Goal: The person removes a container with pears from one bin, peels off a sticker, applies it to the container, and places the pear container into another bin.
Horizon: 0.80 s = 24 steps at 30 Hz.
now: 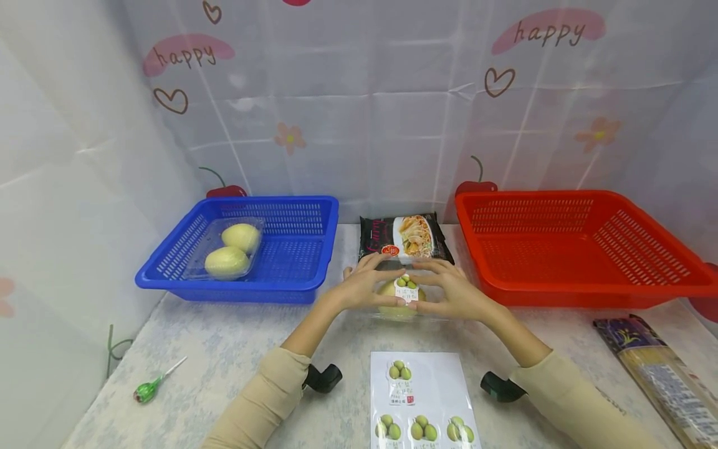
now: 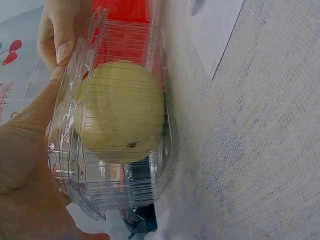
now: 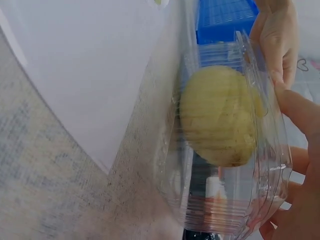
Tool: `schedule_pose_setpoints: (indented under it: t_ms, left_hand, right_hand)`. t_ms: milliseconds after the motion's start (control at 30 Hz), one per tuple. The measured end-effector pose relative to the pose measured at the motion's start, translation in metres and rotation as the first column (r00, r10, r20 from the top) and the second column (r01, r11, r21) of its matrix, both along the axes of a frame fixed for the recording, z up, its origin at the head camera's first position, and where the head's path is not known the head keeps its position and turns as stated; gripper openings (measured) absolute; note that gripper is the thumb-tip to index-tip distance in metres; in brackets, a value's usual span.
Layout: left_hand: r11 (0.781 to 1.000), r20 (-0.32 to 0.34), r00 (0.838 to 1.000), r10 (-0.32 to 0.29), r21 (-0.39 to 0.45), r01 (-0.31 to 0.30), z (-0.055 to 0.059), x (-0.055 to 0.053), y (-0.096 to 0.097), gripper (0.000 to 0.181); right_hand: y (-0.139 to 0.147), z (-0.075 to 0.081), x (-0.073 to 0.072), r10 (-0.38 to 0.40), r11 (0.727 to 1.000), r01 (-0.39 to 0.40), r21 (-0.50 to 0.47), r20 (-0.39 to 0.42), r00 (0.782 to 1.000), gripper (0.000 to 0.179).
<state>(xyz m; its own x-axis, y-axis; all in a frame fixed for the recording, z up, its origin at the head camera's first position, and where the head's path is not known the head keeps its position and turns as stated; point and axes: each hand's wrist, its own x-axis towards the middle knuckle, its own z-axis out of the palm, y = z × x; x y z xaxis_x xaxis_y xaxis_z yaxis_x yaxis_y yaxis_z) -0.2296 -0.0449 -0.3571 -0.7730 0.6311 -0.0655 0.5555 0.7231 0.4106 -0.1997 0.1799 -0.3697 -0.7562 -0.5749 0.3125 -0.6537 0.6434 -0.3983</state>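
A clear plastic clamshell box [image 2: 75,165] holding pale yellow oval fruit [image 3: 217,115] sits on the table between both hands. On its lid lies a white sticker [image 1: 406,292] printed with green fruit. My left hand [image 1: 359,288] touches the lid from the left, fingers spread and thumb at the sticker's lower edge. From the right, my right hand [image 1: 457,293] mirrors it, thumb and fingertips at the sticker. In front of the box lies a sticker sheet [image 1: 437,380] with several more fruit stickers.
A blue basket [image 1: 297,290] at back left holds another clear box with two pale fruits [image 1: 227,262]. The red basket [image 1: 589,290] stands at back right. Behind the box lies a black noodle packet [image 1: 376,234]. A green lollipop [image 1: 147,391] lies left, a long noodle pack [image 1: 656,374] right.
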Motion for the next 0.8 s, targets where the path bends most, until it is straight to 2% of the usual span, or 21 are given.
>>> schedule_pose_setpoints:
  t_ms: [300, 533, 700, 800]
  left_hand:
    - [1.000, -0.012, 1.000, -0.026, -0.007, 0.026, -0.003, 0.000, 0.000, 0.066]
    - [0.999, -0.013, 0.999, -0.030, 0.016, 0.030, -0.007, 0.001, 0.000, 0.071]
    - [0.998, -0.040, 0.998, -0.039, 0.055, 0.041, -0.010, 0.002, -0.001, 0.079]
    - [0.991, -0.065, 0.998, -0.003, 0.135, 0.012, -0.012, 0.002, -0.001, 0.075]
  right_hand:
    - [-0.001, -0.006, 0.001, -0.013, 1.000, 0.013, -0.003, -0.059, 0.998, 0.049]
    - [0.002, -0.004, 0.007, 0.005, 1.000, -0.004, 0.029, -0.032, 0.999, 0.062]
    - [0.005, 0.000, 0.016, -0.025, 0.999, 0.025, 0.037, -0.007, 1.000, 0.052]
    - [0.008, 0.002, 0.024, -0.050, 0.997, 0.050, 0.053, -0.006, 0.999, 0.042]
